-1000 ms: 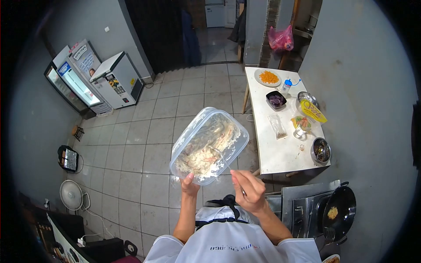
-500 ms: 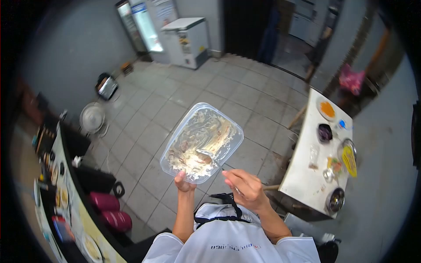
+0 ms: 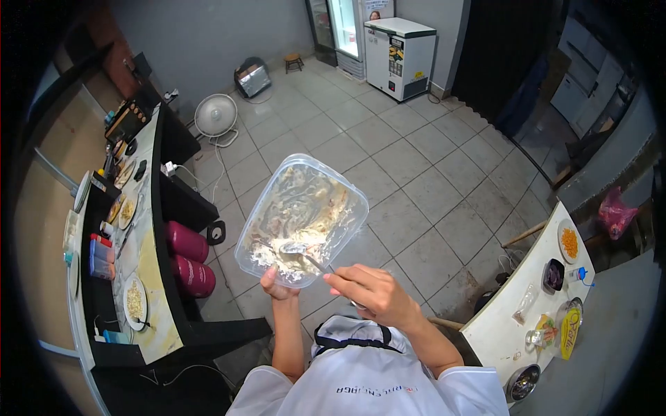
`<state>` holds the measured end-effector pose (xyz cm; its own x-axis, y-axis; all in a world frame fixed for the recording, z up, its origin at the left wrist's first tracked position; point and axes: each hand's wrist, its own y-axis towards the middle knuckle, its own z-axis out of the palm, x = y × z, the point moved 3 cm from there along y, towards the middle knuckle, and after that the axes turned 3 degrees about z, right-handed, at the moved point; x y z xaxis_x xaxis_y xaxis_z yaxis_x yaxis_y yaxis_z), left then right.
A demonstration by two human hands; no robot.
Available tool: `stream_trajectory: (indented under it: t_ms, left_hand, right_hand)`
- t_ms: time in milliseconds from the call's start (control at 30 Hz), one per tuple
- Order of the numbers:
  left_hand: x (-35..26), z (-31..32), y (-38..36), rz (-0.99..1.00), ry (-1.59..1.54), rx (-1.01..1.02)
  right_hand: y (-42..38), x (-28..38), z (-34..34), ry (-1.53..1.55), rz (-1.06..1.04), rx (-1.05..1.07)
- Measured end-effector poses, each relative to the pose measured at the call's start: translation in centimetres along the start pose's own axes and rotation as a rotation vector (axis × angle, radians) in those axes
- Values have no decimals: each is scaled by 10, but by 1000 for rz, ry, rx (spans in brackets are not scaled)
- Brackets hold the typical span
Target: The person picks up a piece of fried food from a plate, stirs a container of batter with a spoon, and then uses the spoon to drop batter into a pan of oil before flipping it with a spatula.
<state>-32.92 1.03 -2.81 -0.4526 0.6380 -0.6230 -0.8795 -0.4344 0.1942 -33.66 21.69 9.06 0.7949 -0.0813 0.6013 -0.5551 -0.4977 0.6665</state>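
A clear plastic container (image 3: 359, 206) is held tilted in front of my body, with a creamy white and brown mixture (image 3: 277, 260) thickest in its near end and smeared over the base. My left hand (image 3: 281, 286) supports the near edge, thumb on the rim and the other fingers mostly hidden beneath. In my right hand (image 3: 372, 292) is the handle of a metal spoon (image 3: 318, 265). Its bowl, coated with white cream, rests in the thick part of the mixture.
At right, a white table (image 3: 496, 315) bears a plate of orange shreds (image 3: 568, 243), a dark tub (image 3: 553, 276) and a metal bowl (image 3: 523, 383). A counter (image 3: 158, 305) with plates runs along the left, maroon cylinders (image 3: 191, 276) beneath. Beyond stand a fan (image 3: 216, 116) and a chest freezer (image 3: 397, 62).
The view has swung right-to-left, showing more of the left counter. The spoon's bowl has shifted left within the container and now shows above the mixture. Both hands keep their holds.
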Motion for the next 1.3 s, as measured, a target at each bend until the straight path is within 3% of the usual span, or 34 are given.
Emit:
stream_trajectory:
  t_ms: [133,367,600,667,800,1000,1100,1233,1300]
  left_hand:
    - [11,11,15,-74,9,50]
    - [85,43,32,-428,-149,283]
    - [162,128,14,-780,-210,503]
    - [180,156,4,-873,-236,610]
    - [219,193,-16,-1098,-301,749]
    - [264,236,-101,-1473,-284,970]
    - [260,280,-118,-1623,-258,1072]
    - [255,285,-174,-1784,-318,1251]
    - [265,301,-169,-1924,-319,1296]
  right_hand:
    - [5,3,-23,-103,33,-120]
    - [-35,1,-53,-333,244,-250]
    - [-74,36,-110,-669,432,-622]
    - [-86,42,-112,-747,500,-642]
    - [-99,68,-105,-853,703,-673]
    - [-135,148,-105,-1298,912,-1118]
    - [-109,179,-120,-1489,1215,-1124]
    - [-112,199,-86,-1659,1388,-1332]
    - [-70,177,-98,-1753,1543,-1350]
